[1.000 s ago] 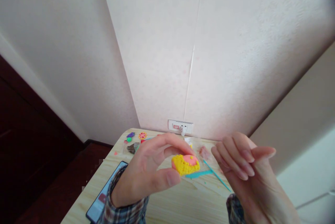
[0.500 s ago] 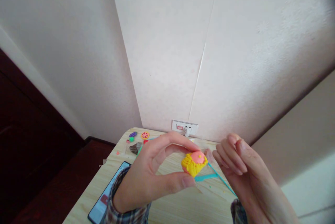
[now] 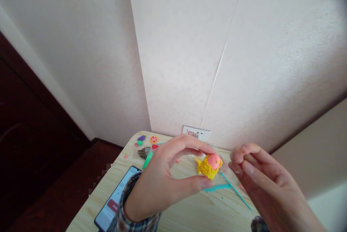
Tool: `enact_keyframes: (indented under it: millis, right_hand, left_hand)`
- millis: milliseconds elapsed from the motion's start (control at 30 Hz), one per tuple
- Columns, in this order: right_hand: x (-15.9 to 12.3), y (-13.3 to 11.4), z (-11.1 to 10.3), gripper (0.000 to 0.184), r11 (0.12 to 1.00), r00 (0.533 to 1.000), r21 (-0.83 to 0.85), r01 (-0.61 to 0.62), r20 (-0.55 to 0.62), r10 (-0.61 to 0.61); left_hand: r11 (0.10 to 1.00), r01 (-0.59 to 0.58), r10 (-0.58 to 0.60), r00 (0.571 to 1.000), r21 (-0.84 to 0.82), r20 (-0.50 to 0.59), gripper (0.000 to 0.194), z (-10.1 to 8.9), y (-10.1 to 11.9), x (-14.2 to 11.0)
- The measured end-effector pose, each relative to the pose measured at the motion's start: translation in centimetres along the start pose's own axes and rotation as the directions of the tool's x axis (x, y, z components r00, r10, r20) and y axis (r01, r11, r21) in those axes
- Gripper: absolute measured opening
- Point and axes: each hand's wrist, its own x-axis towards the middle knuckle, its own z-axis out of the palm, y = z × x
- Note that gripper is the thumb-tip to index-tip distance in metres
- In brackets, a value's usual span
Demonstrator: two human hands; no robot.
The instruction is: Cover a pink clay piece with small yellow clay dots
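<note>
My left hand (image 3: 165,177) holds a small clay fish (image 3: 210,167) between thumb and fingertips, above the table. Its body is yellow with a scaly texture, a tail-like piece sticks out on the left, and its front is pink with a tiny yellow dot. To the right, my right hand (image 3: 267,179) is raised apart from the fish, its thumb and fingertips pinched together. Whatever may be in that pinch is too small or hidden to make out. Below the hands lie a thin turquoise stick (image 3: 237,191) and a flat turquoise tool (image 3: 218,188).
A phone (image 3: 115,201) lies by my left forearm on the wooden table (image 3: 189,210). Toward the back left are a purple clay piece (image 3: 141,138), a round red-and-yellow piece (image 3: 154,139), a green ball (image 3: 140,143) and a dark packet (image 3: 143,152). A wall socket (image 3: 196,132) sits behind.
The clay fish has turned in my left hand, so its tail-like piece now shows. My right thumb and fingers have shifted into a pinch facing the fish. The view has shifted slightly.
</note>
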Motion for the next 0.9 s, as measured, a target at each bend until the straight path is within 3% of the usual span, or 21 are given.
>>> enact_keyframes:
  millis: [133, 300, 500, 633, 900]
  right_hand:
    - [-0.3, -0.1, 0.3, 0.033, 0.999, 1.0, 0.033, 0.006, 0.027, -0.007]
    - [-0.7, -0.8, 1.2, 0.043, 0.996, 0.998, 0.091, 0.01, -0.06, -0.005]
    - [-1.1, -1.0, 0.4, 0.031, 0.996, 0.995, 0.074, 0.043, -0.095, -0.036]
    - [-1.0, -1.0, -0.4, 0.024, 0.989, 0.989, 0.011, 0.148, -0.028, -0.148]
    - [-1.2, -1.0, -0.8, 0.017, 0.974, 0.975, -0.055, 0.22, -0.034, -0.222]
  left_hand:
    - [1.0, -0.008, 0.008, 1.0, 0.014, 0.004, 0.033, 0.2, -0.2, 0.0]
    - [0.997, -0.043, 0.042, 0.999, 0.066, 0.027, 0.027, 0.5, -0.2, 0.1]
    - [0.994, -0.042, 0.034, 0.996, 0.105, 0.08, 0.029, 0.6, -0.4, 0.2]
    - [0.998, 0.063, -0.063, 0.998, 0.009, 0.024, 0.031, 1.0, -0.9, 0.2]
    - [0.996, 0.071, -0.073, 0.997, -0.057, -0.028, 0.021, 1.5, -1.2, -0.5]
